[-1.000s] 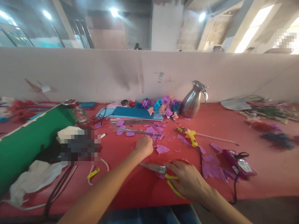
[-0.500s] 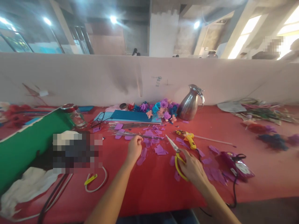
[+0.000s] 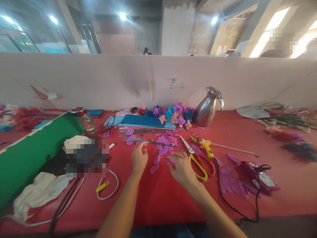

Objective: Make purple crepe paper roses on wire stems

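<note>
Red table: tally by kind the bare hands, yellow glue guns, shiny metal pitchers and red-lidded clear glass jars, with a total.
Bare hands, left hand and right hand: 2
Yellow glue gun: 1
Shiny metal pitcher: 1
Red-lidded clear glass jar: 1
Total: 5

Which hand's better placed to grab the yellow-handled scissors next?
The right hand, I'd judge: it's just beside the scissors; the left hand is farther off, with purple scraps between.
</note>
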Demonstrator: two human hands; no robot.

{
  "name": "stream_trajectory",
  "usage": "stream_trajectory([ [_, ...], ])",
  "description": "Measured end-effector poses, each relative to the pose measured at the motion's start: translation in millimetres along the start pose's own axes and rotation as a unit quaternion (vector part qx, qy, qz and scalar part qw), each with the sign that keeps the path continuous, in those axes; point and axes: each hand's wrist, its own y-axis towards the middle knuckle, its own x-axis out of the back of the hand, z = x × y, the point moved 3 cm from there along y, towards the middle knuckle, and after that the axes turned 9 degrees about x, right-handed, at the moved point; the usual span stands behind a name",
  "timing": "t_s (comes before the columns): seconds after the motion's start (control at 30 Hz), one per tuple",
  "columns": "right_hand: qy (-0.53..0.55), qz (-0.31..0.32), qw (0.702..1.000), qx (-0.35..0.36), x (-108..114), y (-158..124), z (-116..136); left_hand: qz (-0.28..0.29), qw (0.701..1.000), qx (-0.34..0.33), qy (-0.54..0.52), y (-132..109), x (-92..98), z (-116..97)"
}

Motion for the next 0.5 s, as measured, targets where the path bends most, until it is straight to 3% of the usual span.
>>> stream_trajectory([
  [0.13,0.034,0.015,0.999,0.021,-22,26,18,-0.033,0.999,0.014,0.011,7,9.7,3],
  [0.27,0.017,0.001,1.0,0.013,-35,45,11,-0.043,0.999,0.009,-0.032,8,14.4,-1],
  [0.43,0.138,-0.135,0.981,-0.003,-39,50,-13,0.08,0.993,0.013,-0.086,2,3.2,-11],
  [0.5,0.156,-0.166,0.974,0.0,-40,48,-18,0.096,0.992,0.017,-0.086,-1,-1.0,-13],
])
